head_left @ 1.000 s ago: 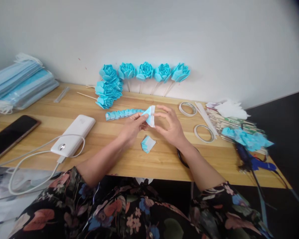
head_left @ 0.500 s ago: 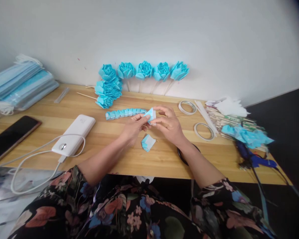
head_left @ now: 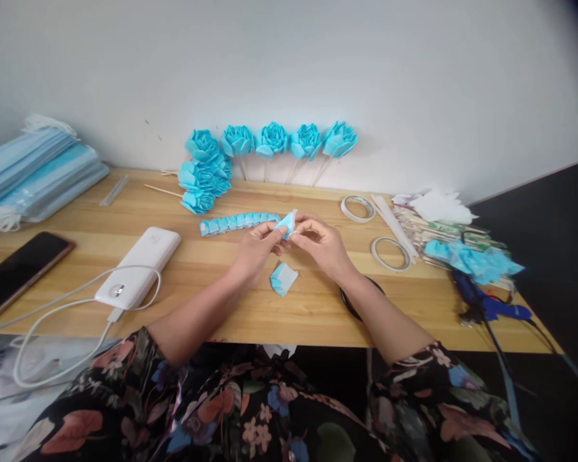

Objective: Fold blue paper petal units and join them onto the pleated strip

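Between my two hands, above the middle of the table, is a small folded blue-and-white petal piece (head_left: 285, 224). My left hand (head_left: 260, 249) pinches its lower left side between thumb and fingers. The thumb and fingertips of my right hand (head_left: 320, 244) grip its right edge. Just below, a second folded petal piece (head_left: 284, 278) lies on the wood, pale side up. Behind my left hand a row of overlapping folded blue petals (head_left: 236, 222) stretches to the left. Blue flowers on thin sticks (head_left: 272, 140) lean against the wall, with several more flowers (head_left: 203, 176) heaped at their left.
A white power bank (head_left: 142, 263) with a cable, a black phone (head_left: 24, 273) and a stack of face masks (head_left: 38, 170) are on the left. Tape rolls (head_left: 390, 255), crumpled blue material (head_left: 472, 260) and a blue glue gun (head_left: 496, 306) are on the right. A black ring (head_left: 349, 305) lies under my right forearm.
My right fingers have closed in on the petal piece's edge, where they were more spread before. The whole view has shifted slightly; the things on the table stay in place.
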### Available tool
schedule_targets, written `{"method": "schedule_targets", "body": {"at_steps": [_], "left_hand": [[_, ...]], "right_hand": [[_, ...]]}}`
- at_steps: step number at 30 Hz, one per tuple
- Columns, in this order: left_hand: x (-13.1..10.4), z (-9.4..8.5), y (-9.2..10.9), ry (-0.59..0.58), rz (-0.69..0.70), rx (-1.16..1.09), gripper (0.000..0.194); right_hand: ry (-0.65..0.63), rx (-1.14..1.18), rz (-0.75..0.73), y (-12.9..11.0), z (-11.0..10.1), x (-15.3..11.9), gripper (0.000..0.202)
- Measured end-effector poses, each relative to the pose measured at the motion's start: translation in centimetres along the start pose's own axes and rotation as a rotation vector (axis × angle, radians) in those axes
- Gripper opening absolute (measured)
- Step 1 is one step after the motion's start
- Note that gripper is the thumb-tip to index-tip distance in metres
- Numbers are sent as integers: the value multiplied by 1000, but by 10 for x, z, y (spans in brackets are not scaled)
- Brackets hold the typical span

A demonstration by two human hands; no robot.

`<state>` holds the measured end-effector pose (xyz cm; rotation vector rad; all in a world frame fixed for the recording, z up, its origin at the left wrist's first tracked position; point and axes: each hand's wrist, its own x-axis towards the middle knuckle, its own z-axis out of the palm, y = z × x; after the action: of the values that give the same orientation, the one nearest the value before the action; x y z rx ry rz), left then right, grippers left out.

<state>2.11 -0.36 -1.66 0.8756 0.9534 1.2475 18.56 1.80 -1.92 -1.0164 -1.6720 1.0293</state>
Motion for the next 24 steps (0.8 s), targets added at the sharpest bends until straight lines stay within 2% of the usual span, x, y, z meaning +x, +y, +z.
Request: {"method": "schedule_targets", "body": {"at_steps": [6,10,15,24], "left_hand": [[1,0,1,-17,8,10,29],[0,1,1,-11,6,22,30],[0,0,0,-24,12,29,25],[2,-3,-1,-70,60,141,20]], "right_hand": [[20,56,53,-1,0,1,25],[20,80,124,-2,0,2,41],[-43,160,174,-5,0,1,26],[-63,222,175,-4,1,0,22]]}}
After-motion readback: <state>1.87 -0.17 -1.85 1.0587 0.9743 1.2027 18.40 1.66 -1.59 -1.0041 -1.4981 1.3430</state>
